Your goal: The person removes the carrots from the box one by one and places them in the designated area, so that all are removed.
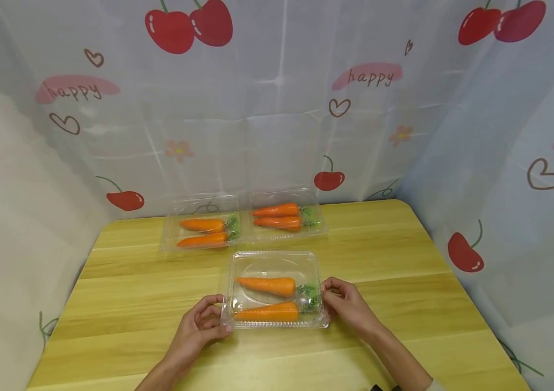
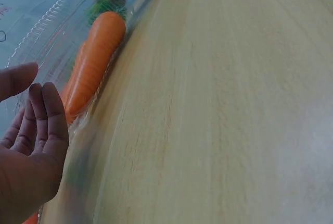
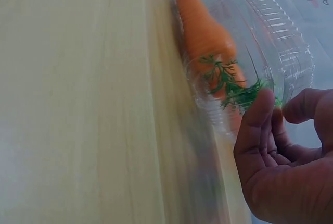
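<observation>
A clear plastic clamshell box (image 1: 277,265) with its lid down lies in front of me at the middle of the table. Inside it are two orange carrots, the upper carrot (image 1: 267,285) and the lower carrot (image 1: 267,313), with feathery green tops (image 3: 229,83) toward the right. My left hand (image 1: 201,324) holds the box's left edge, thumb at the near corner and fingers along the side. At the opposite edge my right hand (image 1: 350,307) pinches the rim between thumb and curled fingers, beside the green tops.
Two more clear boxes, a left box (image 1: 171,231) and a right box (image 1: 320,220), stand side by side at the table's back edge, each with two carrots. The wooden table (image 1: 379,255) is enclosed by a cherry-print curtain (image 1: 257,136) behind and at the sides.
</observation>
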The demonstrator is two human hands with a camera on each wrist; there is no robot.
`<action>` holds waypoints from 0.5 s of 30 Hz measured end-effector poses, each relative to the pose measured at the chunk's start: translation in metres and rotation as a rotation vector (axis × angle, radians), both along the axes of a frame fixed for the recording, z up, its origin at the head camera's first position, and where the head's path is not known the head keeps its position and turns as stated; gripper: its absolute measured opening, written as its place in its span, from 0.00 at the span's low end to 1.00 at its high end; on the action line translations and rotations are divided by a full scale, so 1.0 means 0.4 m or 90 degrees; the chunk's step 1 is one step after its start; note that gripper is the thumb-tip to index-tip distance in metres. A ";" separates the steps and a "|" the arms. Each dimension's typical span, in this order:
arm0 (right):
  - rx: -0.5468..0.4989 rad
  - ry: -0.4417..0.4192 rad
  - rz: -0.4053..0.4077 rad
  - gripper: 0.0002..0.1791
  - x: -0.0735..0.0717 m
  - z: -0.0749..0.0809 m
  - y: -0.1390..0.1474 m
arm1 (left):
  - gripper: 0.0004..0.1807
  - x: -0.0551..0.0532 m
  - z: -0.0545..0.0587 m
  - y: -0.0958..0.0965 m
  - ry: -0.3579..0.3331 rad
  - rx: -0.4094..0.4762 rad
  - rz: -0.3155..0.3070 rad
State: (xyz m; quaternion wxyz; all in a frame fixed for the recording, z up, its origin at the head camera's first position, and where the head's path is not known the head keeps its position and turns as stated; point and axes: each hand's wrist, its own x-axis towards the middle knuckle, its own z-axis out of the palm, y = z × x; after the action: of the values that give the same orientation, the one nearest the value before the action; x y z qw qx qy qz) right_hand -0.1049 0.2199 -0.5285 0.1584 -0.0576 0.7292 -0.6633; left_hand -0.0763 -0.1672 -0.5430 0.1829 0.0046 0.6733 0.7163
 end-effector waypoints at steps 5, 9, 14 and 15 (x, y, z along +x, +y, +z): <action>0.020 -0.004 0.016 0.10 -0.002 0.013 -0.001 | 0.35 0.008 0.007 -0.001 -0.012 -0.024 0.020; 0.033 0.008 0.028 0.10 -0.006 0.017 0.000 | 0.32 0.013 0.007 -0.004 -0.001 -0.031 0.011; 0.048 0.010 0.029 0.10 -0.008 0.021 0.003 | 0.29 0.022 0.005 -0.005 0.024 -0.045 -0.020; 0.051 0.008 0.028 0.10 -0.009 0.022 0.004 | 0.29 0.023 0.005 -0.005 0.028 -0.048 -0.022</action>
State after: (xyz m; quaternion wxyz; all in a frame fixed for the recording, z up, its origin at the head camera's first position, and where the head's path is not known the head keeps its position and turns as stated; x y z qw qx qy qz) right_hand -0.1084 0.2214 -0.5197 0.1701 -0.0714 0.7547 -0.6296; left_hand -0.0670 -0.1691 -0.5409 0.1804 0.0247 0.7033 0.6872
